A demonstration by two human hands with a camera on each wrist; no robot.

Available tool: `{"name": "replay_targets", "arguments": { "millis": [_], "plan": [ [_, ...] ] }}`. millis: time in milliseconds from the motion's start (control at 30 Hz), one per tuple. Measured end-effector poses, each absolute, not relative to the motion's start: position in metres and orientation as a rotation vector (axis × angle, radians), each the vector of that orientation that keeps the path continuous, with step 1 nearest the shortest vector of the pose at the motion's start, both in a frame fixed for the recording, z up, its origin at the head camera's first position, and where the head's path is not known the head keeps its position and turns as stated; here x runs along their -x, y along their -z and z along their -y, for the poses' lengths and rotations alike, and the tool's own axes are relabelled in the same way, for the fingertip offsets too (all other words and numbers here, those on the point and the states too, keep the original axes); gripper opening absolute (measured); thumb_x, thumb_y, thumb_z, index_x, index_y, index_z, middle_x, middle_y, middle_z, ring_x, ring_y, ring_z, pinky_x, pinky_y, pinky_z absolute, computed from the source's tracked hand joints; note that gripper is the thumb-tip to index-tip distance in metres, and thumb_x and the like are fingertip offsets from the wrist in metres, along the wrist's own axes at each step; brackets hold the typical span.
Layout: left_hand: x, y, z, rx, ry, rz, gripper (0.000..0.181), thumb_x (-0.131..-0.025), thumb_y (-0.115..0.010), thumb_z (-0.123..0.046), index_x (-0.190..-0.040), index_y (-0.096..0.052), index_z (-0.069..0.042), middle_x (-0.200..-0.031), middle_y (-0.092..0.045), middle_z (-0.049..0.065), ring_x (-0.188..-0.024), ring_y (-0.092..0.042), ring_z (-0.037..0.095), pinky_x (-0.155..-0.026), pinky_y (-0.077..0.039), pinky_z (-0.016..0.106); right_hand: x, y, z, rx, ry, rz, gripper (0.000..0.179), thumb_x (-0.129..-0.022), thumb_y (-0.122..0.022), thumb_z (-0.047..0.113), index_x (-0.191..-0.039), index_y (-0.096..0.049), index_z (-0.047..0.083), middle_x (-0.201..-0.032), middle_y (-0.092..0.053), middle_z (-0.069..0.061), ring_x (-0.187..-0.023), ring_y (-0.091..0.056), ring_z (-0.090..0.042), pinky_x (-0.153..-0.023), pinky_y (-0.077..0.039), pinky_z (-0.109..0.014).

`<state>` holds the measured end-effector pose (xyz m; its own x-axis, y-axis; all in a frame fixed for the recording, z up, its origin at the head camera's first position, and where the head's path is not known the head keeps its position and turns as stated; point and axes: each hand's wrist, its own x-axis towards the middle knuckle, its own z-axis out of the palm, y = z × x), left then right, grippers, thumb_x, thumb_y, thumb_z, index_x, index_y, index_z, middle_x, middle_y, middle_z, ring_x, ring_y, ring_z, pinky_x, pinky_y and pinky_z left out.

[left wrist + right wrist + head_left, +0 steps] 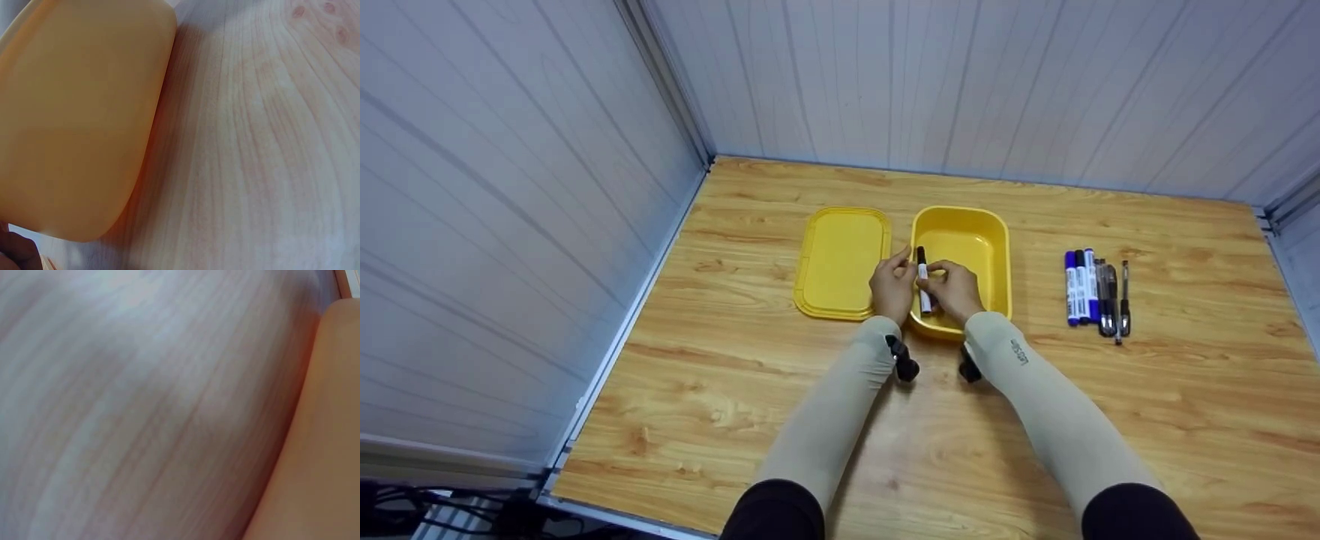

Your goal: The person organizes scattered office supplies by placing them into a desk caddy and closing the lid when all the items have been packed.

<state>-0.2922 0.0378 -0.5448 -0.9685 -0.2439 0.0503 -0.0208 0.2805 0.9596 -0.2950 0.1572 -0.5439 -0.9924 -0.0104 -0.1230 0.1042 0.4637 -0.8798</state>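
Note:
In the head view, a white marker (925, 301) with a black cap stands lengthwise along the left wall of an open yellow box (1003, 270). My right hand (958, 291) reaches over the near part of the box and pinches the marker between thumb and fingers. My left hand (893, 289) is at the box's left rim, its fingertips close beside the marker; I cannot tell whether they hold it or the rim. In the left wrist view, the outer wall of the yellow box (79, 112) fills the left side, with dark fingers (19, 250) at the bottom corner.
A yellow lid (844, 259) lies flat left of the box. Right of the box, several markers (1081, 289) and black pens (1112, 300) lie side by side on the wooden table (697, 360). Panel walls (885, 82) stand behind and to the left.

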Motion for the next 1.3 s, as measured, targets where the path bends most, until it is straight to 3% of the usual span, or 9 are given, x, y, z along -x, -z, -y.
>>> {"name": "replay_targets", "arguments": {
  "millis": [800,1300],
  "plan": [
    [0.2913,0.5448,-0.0381,-0.266,1.802,2.347,0.033,-0.086,-0.061,-0.017,-0.119,-0.06,-0.018,-0.089,-0.055,-0.005,-0.081,-0.054,0.008,-0.067,-0.045,0.02,0.296,0.5458,-0.155,-0.053,1.602,-2.534,0.03,-0.081,-0.068,0.017,-0.104,-0.064,-0.001,-0.081,-0.064,-0.012,-0.055,-0.061,-0.018,-0.049,-0.051,-0.032],
    [0.2923,0.5444,-0.0384,-0.261,1.723,2.36,0.031,-0.085,-0.062,-0.016,-0.116,-0.063,-0.018,-0.087,-0.056,-0.007,-0.079,-0.053,0.007,-0.072,-0.042,0.02,0.2965,0.5455,-0.1549,-0.078,1.65,-2.464,0.026,-0.081,-0.067,0.01,-0.103,-0.064,-0.003,-0.079,-0.064,-0.013,-0.057,-0.062,-0.019,-0.05,-0.051,-0.032]
  ]
}}
